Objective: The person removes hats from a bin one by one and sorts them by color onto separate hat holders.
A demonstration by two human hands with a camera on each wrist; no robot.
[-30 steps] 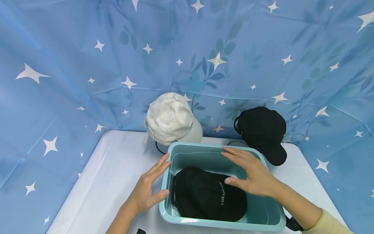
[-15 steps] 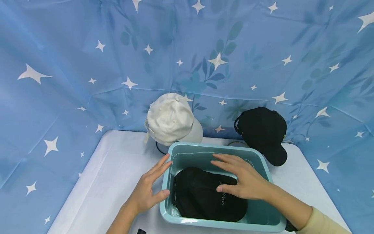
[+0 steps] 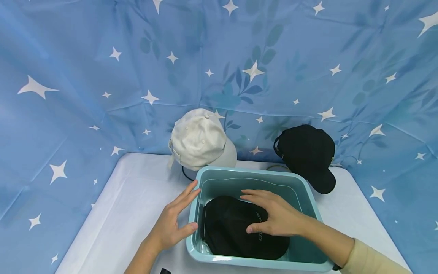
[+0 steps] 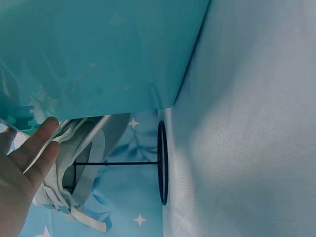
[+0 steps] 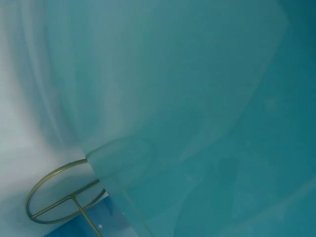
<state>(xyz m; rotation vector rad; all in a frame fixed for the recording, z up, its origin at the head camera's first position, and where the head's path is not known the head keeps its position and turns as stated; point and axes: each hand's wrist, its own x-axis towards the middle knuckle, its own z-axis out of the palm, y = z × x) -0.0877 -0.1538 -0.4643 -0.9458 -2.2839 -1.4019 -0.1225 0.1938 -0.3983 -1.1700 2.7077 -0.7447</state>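
Note:
A black baseball cap (image 3: 236, 228) with white lettering lies inside a teal plastic bin (image 3: 313, 190). Over that cap I hold my right hand (image 3: 277, 217), its fingers extended and its thumb across part of the lettering; whether it touches the cloth I cannot tell. My left hand (image 3: 172, 222) is at the bin's left rim, fingers spread, gripping nothing. The left wrist view has those fingertips (image 4: 45, 131) close by the bin's outer wall (image 4: 108, 54). The right wrist view is filled mostly by bin wall (image 5: 173, 89), and the right hand itself does not show there.
Behind the bin, a white cap (image 3: 198, 139) sits on a stand with a black ring base (image 4: 163, 163). Another black cap (image 3: 306, 152) is at the back right. A gold ring base (image 5: 54, 173) stands behind the bin. A starry blue curtain surrounds the white table (image 3: 137, 182).
My right hand has moved left and slightly toward me, from the bin's right part to over the black cap. The left hand, bin and caps have stayed in place.

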